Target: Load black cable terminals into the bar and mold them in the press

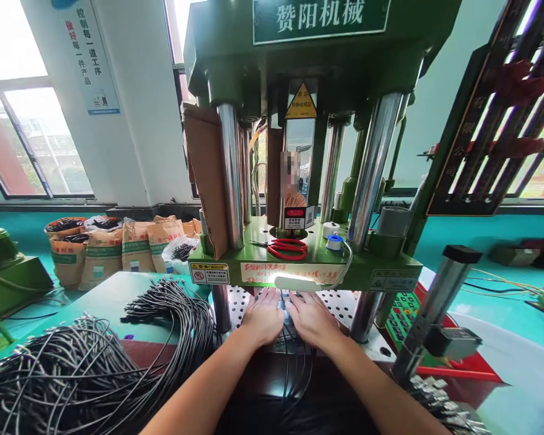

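Both hands reach in under the platform of a green press machine [367,266]. My left hand [263,317] lies flat with its fingers stretched forward over a metal mould [286,345]. Beside it, my right hand [315,317] rests on the mould the same way, palm down. Their thumbs come close together in the middle. Black cables [286,368] run out between the hands toward me and hang over the front edge. The cables' far ends are covered by my hands, and the platform's edge partly hides the fingertips.
A large heap of black cables [72,368] lies on the left table. Steel columns [222,308] flank my hands. Red-handled scissors [288,248] and a blue-and-white reel [334,243] lie on the platform. A red tray [462,373] stands at right, near a metal post [428,314].
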{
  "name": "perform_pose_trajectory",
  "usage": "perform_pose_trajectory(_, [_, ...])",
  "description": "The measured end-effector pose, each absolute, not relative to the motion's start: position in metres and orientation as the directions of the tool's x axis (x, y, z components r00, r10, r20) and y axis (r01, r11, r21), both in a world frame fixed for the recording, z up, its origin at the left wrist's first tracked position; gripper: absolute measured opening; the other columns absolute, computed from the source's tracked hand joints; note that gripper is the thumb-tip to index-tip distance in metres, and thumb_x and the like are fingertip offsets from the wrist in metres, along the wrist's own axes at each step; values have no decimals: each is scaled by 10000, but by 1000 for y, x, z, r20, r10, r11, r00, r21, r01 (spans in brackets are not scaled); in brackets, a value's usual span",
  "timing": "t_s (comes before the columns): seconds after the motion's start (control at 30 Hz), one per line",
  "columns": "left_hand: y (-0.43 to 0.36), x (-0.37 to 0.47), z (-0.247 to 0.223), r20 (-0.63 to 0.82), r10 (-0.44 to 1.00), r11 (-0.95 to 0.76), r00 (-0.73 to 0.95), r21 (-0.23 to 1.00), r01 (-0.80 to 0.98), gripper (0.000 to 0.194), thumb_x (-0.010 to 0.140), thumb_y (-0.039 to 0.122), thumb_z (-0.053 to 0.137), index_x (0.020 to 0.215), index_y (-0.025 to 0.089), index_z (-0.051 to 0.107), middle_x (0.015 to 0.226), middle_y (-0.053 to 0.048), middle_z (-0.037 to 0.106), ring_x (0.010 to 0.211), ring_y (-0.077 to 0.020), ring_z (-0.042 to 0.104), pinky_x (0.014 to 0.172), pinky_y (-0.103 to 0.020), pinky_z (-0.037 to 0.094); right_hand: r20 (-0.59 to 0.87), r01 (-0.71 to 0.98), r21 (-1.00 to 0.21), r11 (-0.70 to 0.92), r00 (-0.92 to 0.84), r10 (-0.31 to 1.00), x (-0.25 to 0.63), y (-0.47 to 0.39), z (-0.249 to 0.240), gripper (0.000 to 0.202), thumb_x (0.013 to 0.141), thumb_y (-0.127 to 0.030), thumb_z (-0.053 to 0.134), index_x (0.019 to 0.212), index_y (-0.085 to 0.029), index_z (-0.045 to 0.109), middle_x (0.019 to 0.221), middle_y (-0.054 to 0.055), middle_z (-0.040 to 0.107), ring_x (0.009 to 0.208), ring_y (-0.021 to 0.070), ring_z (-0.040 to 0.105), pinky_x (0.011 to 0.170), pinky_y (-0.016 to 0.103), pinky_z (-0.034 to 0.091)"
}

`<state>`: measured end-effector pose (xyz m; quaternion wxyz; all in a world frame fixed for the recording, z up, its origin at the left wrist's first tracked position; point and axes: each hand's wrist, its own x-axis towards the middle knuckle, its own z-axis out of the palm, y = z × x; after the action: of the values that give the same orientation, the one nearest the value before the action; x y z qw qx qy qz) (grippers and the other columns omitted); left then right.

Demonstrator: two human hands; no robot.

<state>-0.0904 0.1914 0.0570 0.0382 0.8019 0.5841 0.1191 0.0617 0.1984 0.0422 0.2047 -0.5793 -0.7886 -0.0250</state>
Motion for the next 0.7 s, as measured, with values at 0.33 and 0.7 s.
perform_pose_trajectory(0.33, [196,-73,56,183,962,-236,201,191,953,418,920,275,301,1264,200,527,1356,-55,536,1271,-226,432,1095,-430,277,299,925,-222,309,-237,924,60,207,35,311,961,-332,453,1202,-177,575,1260,96,586,1212,250,492,1045,500,322])
perform_pose_trajectory(0.7, [182,-68,100,111,971,-234,211,270,934,386,934,274,428,1296,153,491,1385,-126,479,1291,-258,414,1089,-493,293,327,815,-413,407,-284,901,62,183,78,302,936,-269,508,1211,-162,575,1275,107,581,1214,256,494,1039,495,345])
